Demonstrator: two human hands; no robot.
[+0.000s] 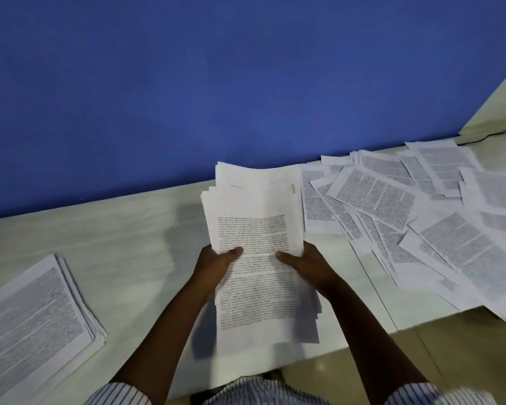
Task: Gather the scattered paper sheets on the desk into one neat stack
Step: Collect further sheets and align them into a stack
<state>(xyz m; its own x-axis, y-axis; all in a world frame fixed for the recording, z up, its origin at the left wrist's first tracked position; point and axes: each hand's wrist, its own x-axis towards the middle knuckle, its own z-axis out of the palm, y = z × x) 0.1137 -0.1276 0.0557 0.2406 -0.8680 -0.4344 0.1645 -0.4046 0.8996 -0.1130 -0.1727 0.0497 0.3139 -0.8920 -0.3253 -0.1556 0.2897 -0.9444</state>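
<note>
Both my hands grasp one bundle of printed sheets (254,229) above the desk (123,238): left hand (216,263) and right hand (307,263) clasp its long sides, thumbs on top. Its long axis runs away from me; edges look ragged, though blur limits certainty. The scattered sheets (406,211) lie to my right, nearer the right hand; a finished stack (35,323) lies left.

Bare desk (135,238) left of scattered sheets (406,217)
</note>
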